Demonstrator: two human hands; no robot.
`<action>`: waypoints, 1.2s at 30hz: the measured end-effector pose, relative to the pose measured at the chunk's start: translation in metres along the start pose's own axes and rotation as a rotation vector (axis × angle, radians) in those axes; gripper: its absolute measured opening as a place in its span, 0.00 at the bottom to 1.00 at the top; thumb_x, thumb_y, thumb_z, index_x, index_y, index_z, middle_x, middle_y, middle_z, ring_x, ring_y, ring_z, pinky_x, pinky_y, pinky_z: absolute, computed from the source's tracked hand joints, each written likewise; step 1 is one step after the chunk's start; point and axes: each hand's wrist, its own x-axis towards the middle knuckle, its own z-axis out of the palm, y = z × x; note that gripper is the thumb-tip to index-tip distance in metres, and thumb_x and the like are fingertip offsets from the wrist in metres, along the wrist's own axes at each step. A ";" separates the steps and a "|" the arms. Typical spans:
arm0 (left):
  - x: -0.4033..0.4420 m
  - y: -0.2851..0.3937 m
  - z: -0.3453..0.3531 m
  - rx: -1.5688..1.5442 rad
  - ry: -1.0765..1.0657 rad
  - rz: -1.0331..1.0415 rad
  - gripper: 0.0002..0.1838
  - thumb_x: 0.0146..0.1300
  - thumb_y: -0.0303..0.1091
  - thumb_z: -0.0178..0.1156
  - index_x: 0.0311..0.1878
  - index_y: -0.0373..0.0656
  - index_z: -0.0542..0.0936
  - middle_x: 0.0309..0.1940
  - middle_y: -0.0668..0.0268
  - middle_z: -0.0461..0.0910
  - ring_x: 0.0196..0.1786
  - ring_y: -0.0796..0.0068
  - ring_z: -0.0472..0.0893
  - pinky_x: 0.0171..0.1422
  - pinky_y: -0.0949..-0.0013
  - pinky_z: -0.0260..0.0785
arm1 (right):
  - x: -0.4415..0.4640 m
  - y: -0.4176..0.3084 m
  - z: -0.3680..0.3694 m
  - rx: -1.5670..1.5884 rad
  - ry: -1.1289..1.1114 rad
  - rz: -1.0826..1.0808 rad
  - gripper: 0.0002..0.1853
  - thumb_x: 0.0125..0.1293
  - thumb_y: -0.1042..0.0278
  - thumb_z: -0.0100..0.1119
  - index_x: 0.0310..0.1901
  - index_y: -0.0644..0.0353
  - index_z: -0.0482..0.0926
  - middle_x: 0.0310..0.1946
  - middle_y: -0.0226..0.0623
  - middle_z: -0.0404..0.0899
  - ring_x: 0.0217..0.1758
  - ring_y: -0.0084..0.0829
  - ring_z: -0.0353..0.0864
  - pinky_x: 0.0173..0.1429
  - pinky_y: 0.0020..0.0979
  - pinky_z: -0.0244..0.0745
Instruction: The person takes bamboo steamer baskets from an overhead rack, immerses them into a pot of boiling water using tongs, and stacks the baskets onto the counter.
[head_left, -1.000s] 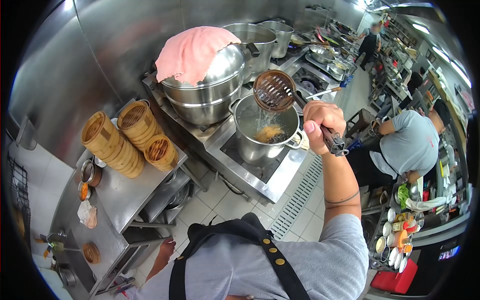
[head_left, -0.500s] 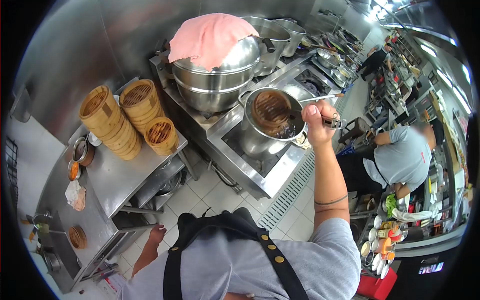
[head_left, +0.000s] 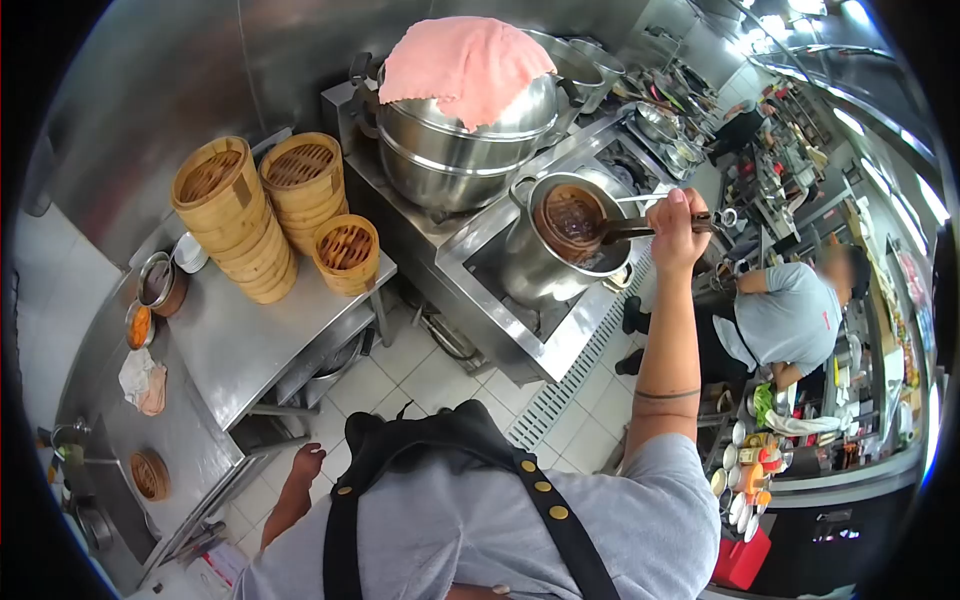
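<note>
My right hand (head_left: pixel 680 230) is closed around the handle of a long-handled strainer (head_left: pixel 570 222). The strainer's round brown bowl sits in the mouth of a steel stockpot (head_left: pixel 545 275) on the stove, with dark liquid showing in it. Behind my fingers, a thin metal utensil handle (head_left: pixel 638 198) leans out over the pot's rim. My left hand (head_left: pixel 308 460) hangs low at my side, beside the steel table, with loosely bent fingers and nothing visible in it.
Stacked bamboo steamers (head_left: pixel 235 225) stand on the steel table (head_left: pixel 240 350) at left. A large lidded steamer pot (head_left: pixel 460 160) with a pink cloth (head_left: pixel 465 65) on top is behind the stockpot. A co-worker (head_left: pixel 790 310) bends over a counter at right.
The strainer has turned to a more level pose, and its handle now shows left of my right hand. My view has shifted slightly, moving the stove and pot rightward. My left hand stays low.
</note>
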 end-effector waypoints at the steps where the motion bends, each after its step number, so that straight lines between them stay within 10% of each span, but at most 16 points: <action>1: 0.005 0.000 -0.005 0.002 -0.004 0.009 0.23 0.59 0.38 0.65 0.58 0.41 0.80 0.35 0.54 0.85 0.34 0.66 0.84 0.42 0.64 0.76 | 0.003 0.002 0.001 -0.015 0.001 0.003 0.19 0.73 0.68 0.57 0.23 0.56 0.64 0.14 0.25 0.63 0.16 0.16 0.59 0.23 0.24 0.56; 14: 0.050 -0.045 -0.061 -0.058 -0.015 -0.053 0.22 0.60 0.40 0.64 0.56 0.41 0.81 0.37 0.55 0.85 0.40 0.62 0.85 0.46 0.63 0.77 | -0.009 -0.018 0.031 -0.289 0.106 -0.028 0.16 0.72 0.69 0.55 0.25 0.56 0.65 0.17 0.26 0.64 0.18 0.18 0.61 0.24 0.26 0.61; 16: 0.072 -0.072 -0.063 -0.021 0.013 0.075 0.20 0.61 0.40 0.62 0.53 0.40 0.82 0.45 0.53 0.85 0.48 0.57 0.85 0.53 0.61 0.77 | -0.017 -0.015 0.030 -0.286 0.150 -0.099 0.13 0.73 0.69 0.55 0.28 0.58 0.67 0.18 0.28 0.65 0.19 0.20 0.63 0.26 0.27 0.64; 17: 0.096 -0.099 -0.068 0.531 -0.002 0.522 0.17 0.62 0.39 0.60 0.50 0.40 0.83 0.50 0.51 0.83 0.54 0.54 0.82 0.59 0.60 0.76 | -0.020 -0.022 0.039 -0.238 0.173 -0.132 0.12 0.73 0.70 0.55 0.30 0.59 0.68 0.19 0.29 0.67 0.20 0.22 0.65 0.27 0.27 0.65; 20: 0.090 -0.097 -0.068 0.178 0.014 0.289 0.17 0.65 0.40 0.59 0.50 0.39 0.83 0.52 0.49 0.82 0.57 0.50 0.80 0.64 0.61 0.73 | -0.028 -0.054 0.081 -0.108 0.285 -0.188 0.15 0.73 0.70 0.52 0.25 0.56 0.65 0.15 0.28 0.63 0.17 0.22 0.60 0.25 0.27 0.60; 21: 0.104 -0.115 -0.074 0.605 0.069 0.707 0.19 0.65 0.41 0.60 0.53 0.38 0.82 0.53 0.49 0.81 0.58 0.50 0.80 0.65 0.61 0.72 | -0.031 -0.059 0.093 -0.009 0.251 -0.188 0.16 0.72 0.70 0.49 0.24 0.55 0.62 0.13 0.26 0.56 0.15 0.22 0.54 0.24 0.29 0.59; 25: 0.086 -0.085 -0.068 0.034 0.030 0.139 0.24 0.63 0.45 0.62 0.57 0.39 0.80 0.56 0.49 0.80 0.59 0.52 0.80 0.65 0.62 0.71 | -0.055 -0.038 0.151 0.224 0.284 -0.041 0.17 0.71 0.66 0.50 0.23 0.52 0.62 0.11 0.25 0.54 0.13 0.21 0.52 0.22 0.29 0.58; 36: 0.052 -0.087 -0.058 -0.189 0.076 0.028 0.25 0.63 0.41 0.64 0.61 0.38 0.78 0.54 0.51 0.83 0.57 0.62 0.81 0.62 0.65 0.71 | -0.058 0.069 0.326 0.473 -0.033 0.297 0.17 0.70 0.72 0.59 0.23 0.55 0.66 0.16 0.24 0.65 0.16 0.17 0.61 0.22 0.24 0.58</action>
